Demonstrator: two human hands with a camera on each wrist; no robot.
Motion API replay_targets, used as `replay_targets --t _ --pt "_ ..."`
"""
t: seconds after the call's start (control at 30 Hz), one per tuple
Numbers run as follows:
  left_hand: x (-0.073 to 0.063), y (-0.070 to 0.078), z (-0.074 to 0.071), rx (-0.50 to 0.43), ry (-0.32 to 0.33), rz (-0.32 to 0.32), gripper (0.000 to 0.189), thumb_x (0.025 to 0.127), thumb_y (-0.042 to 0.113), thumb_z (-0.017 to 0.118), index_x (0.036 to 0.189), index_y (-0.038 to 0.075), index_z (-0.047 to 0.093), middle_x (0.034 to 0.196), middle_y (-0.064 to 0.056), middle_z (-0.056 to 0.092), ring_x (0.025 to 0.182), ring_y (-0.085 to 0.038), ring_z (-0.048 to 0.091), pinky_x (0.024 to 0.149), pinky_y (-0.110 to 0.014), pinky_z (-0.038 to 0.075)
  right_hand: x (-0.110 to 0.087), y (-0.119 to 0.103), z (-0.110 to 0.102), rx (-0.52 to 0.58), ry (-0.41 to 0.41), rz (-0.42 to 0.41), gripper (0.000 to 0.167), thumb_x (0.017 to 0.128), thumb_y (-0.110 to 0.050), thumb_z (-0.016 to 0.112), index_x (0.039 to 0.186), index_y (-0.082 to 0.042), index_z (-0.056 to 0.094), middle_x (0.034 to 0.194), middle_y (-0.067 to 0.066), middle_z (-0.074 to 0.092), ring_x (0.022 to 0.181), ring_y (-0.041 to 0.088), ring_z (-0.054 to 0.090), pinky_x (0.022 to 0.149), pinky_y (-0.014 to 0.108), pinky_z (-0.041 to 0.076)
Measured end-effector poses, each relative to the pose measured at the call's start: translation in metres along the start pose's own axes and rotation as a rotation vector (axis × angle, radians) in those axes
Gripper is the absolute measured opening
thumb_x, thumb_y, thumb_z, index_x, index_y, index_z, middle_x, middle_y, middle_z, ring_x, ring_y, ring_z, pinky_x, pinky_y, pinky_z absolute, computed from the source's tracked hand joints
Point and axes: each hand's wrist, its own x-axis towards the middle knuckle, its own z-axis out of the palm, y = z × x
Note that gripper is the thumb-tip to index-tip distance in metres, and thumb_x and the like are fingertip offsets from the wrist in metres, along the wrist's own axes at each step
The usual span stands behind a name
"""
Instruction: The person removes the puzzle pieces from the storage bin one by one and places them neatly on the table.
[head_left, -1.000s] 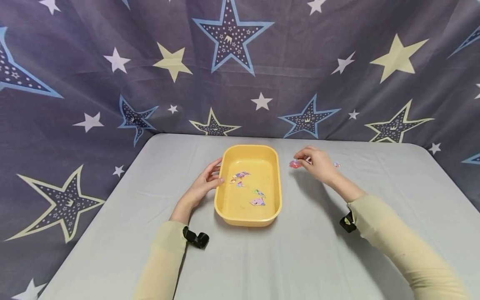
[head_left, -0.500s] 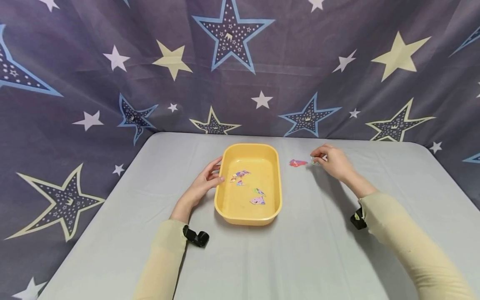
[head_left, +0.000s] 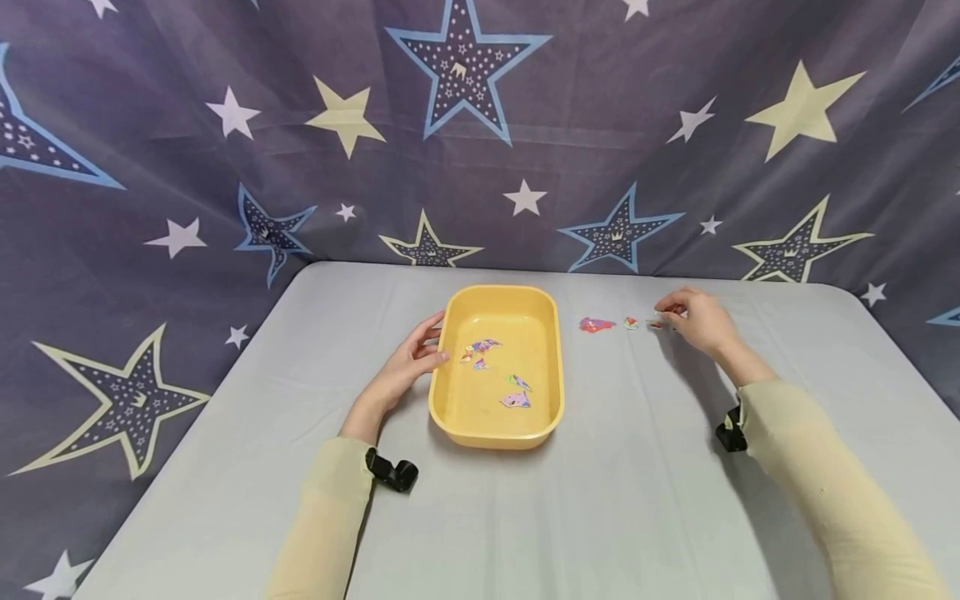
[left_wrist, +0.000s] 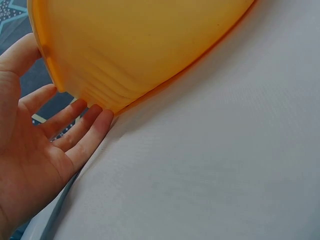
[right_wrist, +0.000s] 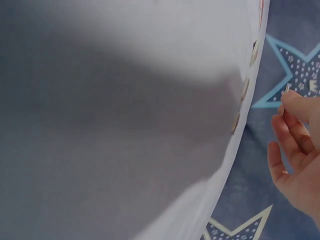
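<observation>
Pinching a thin piece (right_wrist: 287, 87) is the right hand (head_left: 699, 320); clamping the yellow tray (head_left: 495, 427) is the left hand (head_left: 403, 367), its fingers spread.

The head camera looks forward and down from above the near side of the yellow plastic tub (head_left: 497, 438), well back. The left-wrist camera, close at the tub's left, faces its outer wall, which both views share. Right of the tub, the right-wrist camera skims the tablecloth (right_wrist: 125, 125) toward the star-print curtain (right_wrist: 265, 165), also in the head view.
</observation>
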Motion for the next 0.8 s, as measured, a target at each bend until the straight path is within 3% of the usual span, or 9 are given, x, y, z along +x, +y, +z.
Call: replay_targets --t 0.13,0.4,0.63,0.8 --pt "0.0 -0.001 -0.001 -0.001 -0.002 0.004 0.069 0.085 0.012 0.056 0.145 0.019 0.022 0.14 -0.017 0.033 0.117 -0.03 0.044 0.088 -0.033 0.045 -0.001 0.009 -0.001 0.002 0.009 0.014 0.015 0.084 -0.004 0.058 0.094 0.0 0.067 0.095 0.018 0.061 0.081 0.031 0.059 0.068 0.04 0.043" --pt "0.012 -0.022 -0.006 -0.007 0.013 0.004 0.068 0.084 0.018 0.06 0.143 0.029 0.028 0.138 -0.011 0.037 0.116 -0.028 0.046 0.088 -0.035 0.046 -0.007 0.021 -0.004 0.009 0.006 0.076 0.013 0.084 -0.005 0.059 0.094 0.001 0.066 0.092 0.02 0.06 0.082 0.032 0.056 0.072 0.045 0.041" --pt "-0.001 0.004 0.001 0.002 0.001 -0.014 0.068 0.086 0.012 0.057 0.145 0.021 0.024 0.139 -0.016 0.034 0.118 -0.031 0.044 0.092 -0.039 0.043 -0.01 0.033 -0.007 -0.017 -0.023 0.142 0.015 0.085 -0.009 0.059 0.095 0.0 0.067 0.092 0.02 0.064 0.083 0.031 0.056 0.073 0.045 0.041" --pt "-0.001 0.003 0.001 0.001 0.002 -0.016 0.067 0.086 0.012 0.056 0.144 0.021 0.025 0.138 -0.016 0.034 0.117 -0.031 0.044 0.091 -0.037 0.044 -0.011 0.041 -0.009 -0.032 -0.062 0.184 0.016 0.085 -0.009 0.057 0.095 0.001 0.066 0.093 0.022 0.064 0.085 0.034 0.057 0.075 0.048 0.041"
